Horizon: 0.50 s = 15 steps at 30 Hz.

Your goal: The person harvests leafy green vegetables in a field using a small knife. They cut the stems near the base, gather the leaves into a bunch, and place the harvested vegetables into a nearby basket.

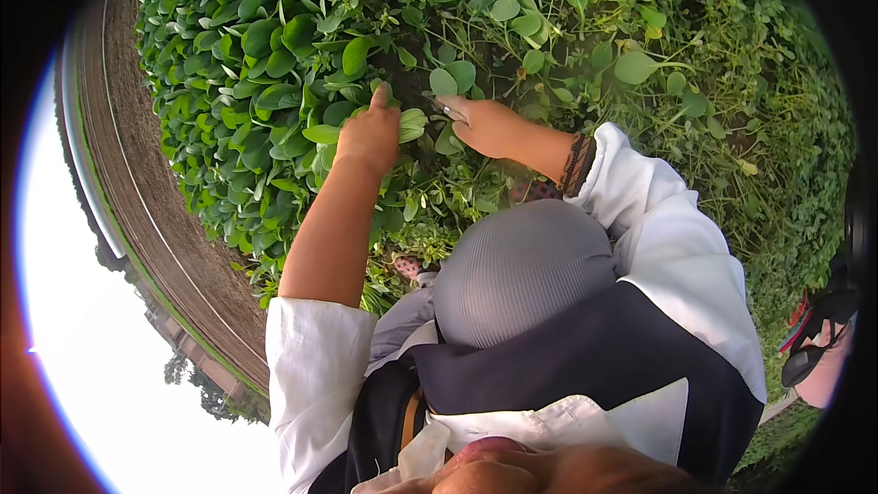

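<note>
My left hand [370, 128] is closed around a pale-stemmed leafy green plant [413, 125] at the edge of the dense bed, its index finger pointing away from me among the leaves. To the right, my right hand [482, 125] reaches low beside broad green leaves [453, 77], its fingers towards my left hand. Something light and narrow shows at its fingertips, too small to name. Whether these fingers hold anything is hidden. The two hands do not touch.
Dense leafy greens [274, 41] fill the left of the bed. Lower weeds and scattered leafy plants [636, 67] lie to the right. Bare brown soil [164, 171] borders the far left. Dark and pink items [816, 363] lie at the right rim.
</note>
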Tool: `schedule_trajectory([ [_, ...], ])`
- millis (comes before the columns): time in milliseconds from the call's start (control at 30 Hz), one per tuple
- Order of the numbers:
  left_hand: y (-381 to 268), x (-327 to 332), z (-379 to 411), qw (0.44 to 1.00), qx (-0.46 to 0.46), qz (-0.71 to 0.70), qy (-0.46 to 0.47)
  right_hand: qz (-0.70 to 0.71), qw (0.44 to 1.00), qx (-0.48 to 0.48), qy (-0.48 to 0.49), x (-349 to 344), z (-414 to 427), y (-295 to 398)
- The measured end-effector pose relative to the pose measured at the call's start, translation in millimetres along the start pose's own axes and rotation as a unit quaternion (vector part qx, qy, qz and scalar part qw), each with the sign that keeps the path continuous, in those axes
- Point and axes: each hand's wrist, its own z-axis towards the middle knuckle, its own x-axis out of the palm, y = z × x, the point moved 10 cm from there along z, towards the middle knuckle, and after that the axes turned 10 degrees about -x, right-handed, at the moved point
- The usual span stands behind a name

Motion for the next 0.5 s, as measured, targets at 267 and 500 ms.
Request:
schedule_trajectory([
  [267,51.0,51.7,-14.2,0.995,-0.093,-0.042,-0.001,-0.052,0.998,-0.004,0.029,36.3,35.8,-17.9],
  [500,55.4,62.4,-25.3,0.991,-0.077,-0.1,-0.036,-0.091,0.989,0.054,0.104,45.6,53.1,-33.2],
])
